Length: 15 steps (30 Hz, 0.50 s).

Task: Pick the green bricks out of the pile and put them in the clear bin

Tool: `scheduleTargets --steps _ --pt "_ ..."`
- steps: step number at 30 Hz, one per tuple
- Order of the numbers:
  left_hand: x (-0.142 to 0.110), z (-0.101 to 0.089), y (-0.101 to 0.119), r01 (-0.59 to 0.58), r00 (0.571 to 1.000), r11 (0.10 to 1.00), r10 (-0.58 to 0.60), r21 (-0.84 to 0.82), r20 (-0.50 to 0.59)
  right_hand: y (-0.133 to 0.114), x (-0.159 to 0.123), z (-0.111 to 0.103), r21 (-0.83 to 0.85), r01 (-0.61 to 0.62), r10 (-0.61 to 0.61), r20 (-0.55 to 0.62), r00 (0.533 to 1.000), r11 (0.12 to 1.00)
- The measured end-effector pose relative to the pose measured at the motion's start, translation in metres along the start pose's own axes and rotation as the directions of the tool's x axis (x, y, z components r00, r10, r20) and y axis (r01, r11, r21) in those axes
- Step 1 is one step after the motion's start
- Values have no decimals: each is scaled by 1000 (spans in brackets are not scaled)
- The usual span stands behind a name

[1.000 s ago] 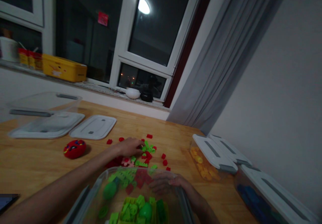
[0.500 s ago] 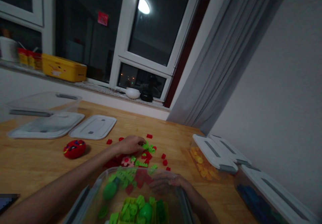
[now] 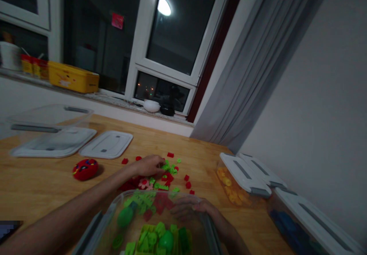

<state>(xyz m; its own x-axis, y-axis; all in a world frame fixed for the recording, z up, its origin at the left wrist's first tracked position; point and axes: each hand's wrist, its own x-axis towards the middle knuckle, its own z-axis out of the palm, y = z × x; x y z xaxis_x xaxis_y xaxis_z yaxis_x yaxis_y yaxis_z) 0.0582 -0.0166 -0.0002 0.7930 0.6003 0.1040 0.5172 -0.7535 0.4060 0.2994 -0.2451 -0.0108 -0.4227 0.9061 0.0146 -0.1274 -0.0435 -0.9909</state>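
My left hand [image 3: 150,165] reaches over a pile of green toy bricks [image 3: 169,168] on the table, fingers apart and bent down at its edge; nothing shows in its grasp. Red bricks [image 3: 167,177] and a pink flower piece [image 3: 143,183] lie close by. In front of me a clear plastic box [image 3: 126,194] holds green bricks, a green egg-shaped piece [image 3: 166,241] and a yellow-green inner container. My right hand [image 3: 202,206] grips the box at its far right corner, its fingers stretched along the outside of the far wall and seen through the plastic.
A red round toy [image 3: 85,169] sits at left, near white lids [image 3: 106,145] and an upturned clear box [image 3: 51,115]. Lidded boxes with orange pieces [image 3: 229,186] and blue pieces [image 3: 289,224] stand at right. A dark screen-like object [image 3: 8,230] lies at the lower left edge.
A small green piece now lies apart, behind and to the right of the green pile. My left hand has shifted very slightly left. My right hand and the box stay put.
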Motion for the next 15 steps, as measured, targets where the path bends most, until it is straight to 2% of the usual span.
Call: scheduleTargets --steps 9,15 --pt "-5 -3 7 67 998 995 -68 -78 -10 -4 1 3 10 -20 20 -30 999 1000" --pt "-10 -15 20 29 1000 993 -28 -110 11 -7 0 7 -15 -6 6 -42 999 1000"
